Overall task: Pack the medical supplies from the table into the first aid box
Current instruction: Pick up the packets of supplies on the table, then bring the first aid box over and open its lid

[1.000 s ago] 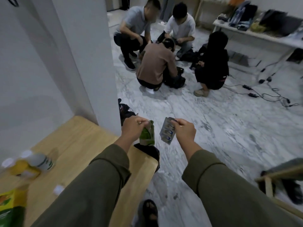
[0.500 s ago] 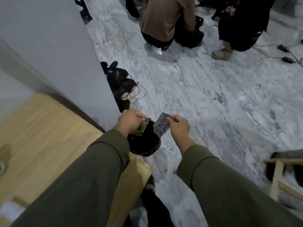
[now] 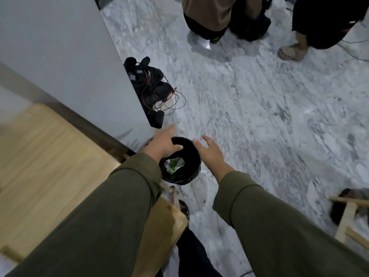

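Both hands have let go of what they held half a second ago: the green packet and the silver blister strip are out of the fingers, and a crumpled green-and-clear wrapper now lies at the bottom of the round black bin. Olive-green sleeves fill the near foreground, the left one crossing the corner of the pale wooden table. Left hand, empty with fingers spread, hangs over the near-left rim of the bin, fingertips reaching across its opening. Right hand, also empty and spread, hovers just right of the bin, apart from the left hand, with the bin's mouth between the two. Directly under the left wrist lies the wrapper, inside the bin, touched by neither hand. Beyond the left hand stands a grey-white wall panel; past its corner sits a black bag with thin red and black wires on the grey-veined marble floor. Farthest off, beyond both hands, appear the legs and shoes of crouching people. No first aid box is visible.
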{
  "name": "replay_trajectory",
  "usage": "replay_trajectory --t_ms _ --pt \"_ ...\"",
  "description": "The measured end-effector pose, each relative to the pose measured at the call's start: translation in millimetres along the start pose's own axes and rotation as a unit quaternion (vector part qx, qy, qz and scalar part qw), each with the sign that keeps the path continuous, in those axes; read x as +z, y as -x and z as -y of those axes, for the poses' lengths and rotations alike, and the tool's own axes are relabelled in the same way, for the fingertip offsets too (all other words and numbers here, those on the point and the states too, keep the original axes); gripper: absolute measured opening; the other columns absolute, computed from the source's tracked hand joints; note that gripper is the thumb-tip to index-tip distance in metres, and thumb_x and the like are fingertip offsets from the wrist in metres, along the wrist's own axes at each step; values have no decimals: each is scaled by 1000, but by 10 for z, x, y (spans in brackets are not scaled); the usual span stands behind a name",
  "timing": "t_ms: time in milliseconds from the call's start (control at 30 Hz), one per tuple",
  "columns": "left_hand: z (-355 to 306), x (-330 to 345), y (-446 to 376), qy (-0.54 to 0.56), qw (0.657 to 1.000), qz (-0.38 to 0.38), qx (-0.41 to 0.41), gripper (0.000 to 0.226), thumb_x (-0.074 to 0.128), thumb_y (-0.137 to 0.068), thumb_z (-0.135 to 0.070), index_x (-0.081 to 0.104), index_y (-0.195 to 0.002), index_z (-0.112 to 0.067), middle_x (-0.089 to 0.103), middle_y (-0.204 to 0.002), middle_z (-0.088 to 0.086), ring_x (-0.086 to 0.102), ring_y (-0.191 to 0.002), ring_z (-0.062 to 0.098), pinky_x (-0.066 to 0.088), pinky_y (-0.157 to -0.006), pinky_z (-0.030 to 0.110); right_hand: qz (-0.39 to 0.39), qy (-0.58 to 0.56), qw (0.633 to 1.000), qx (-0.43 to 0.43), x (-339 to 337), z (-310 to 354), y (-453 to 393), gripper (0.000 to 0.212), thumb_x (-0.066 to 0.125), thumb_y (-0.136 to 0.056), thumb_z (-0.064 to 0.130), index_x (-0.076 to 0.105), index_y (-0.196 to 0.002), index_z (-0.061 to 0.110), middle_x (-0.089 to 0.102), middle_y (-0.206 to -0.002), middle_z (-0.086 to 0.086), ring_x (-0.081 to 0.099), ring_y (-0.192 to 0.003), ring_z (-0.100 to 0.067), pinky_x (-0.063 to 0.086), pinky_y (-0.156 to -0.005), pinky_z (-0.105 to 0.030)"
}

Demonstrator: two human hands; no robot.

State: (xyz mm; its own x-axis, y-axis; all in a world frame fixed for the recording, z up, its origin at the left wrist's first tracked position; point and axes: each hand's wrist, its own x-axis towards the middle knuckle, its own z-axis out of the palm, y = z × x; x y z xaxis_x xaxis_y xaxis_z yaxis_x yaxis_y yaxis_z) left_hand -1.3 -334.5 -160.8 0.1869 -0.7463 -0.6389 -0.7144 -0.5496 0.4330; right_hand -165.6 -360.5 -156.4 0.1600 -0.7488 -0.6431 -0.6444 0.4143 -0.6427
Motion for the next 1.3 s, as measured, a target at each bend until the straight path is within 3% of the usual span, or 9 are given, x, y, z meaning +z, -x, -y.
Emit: replay_trajectory --t_ms 100,267,467,767,933,1300 --pt "14 -117 66 -6 1000 -3 -13 104 70 -79 -40 -5 -150 -27 7 -160 9 5 -148 26 21 -116 50 -9 62 998 -8 -33 94 19 70 50 -84 60 30 -144 30 20 -157 -3 14 -145 -25 19 -115 -55" --pt "-57 -429 386 -29 998 -54 -12 103 71 -80 -39 -4 -150 -30 1 -160 9 2 -148 28 20 -116 51 -32 102 994 -38 -93 377 207 69 50 -87 54 26 -145 28 15 -158 -6 3 -147 -26 13 -116 -56" --pt "-57 -855 943 -70 991 -115 17 102 68 -80 -45 -4 -150 -27 5 -159 12 7 -146 30 23 -114 54 -82 120 984 -98 -88 772 741 67 49 -88 54 26 -145 28 18 -157 -7 8 -146 -27 14 -115 -56" --pt "221 -1360 2418 -112 972 -203 38 103 66 -80 -48 -10 -148 -32 -8 -160 7 -9 -147 28 16 -115 58 -140 105 968 -181 163 1182 2024 66 50 -86 53 31 -143 26 25 -154 -7 15 -144 -25 17 -112 -55" --pt "544 -1617 3252 -120 957 -265 13 101 65 -82 -49 -10 -148 -35 -11 -160 2 -12 -147 25 11 -113 58 -155 117 949 -247 489 1448 2698 64 50 -87 52 32 -142 26 28 -153 -6 17 -143 -24 21 -110 -53" --pt "1621 -1920 4664 -69 926 -360 -87 99 63 -83 -50 -9 -149 -34 -13 -160 4 -14 -147 27 9 -113 58 -106 192 896 -387 1394 2070 3672 64 48 -87 53 31 -143 27 27 -153 -7 17 -143 -27 22 -111 -55"
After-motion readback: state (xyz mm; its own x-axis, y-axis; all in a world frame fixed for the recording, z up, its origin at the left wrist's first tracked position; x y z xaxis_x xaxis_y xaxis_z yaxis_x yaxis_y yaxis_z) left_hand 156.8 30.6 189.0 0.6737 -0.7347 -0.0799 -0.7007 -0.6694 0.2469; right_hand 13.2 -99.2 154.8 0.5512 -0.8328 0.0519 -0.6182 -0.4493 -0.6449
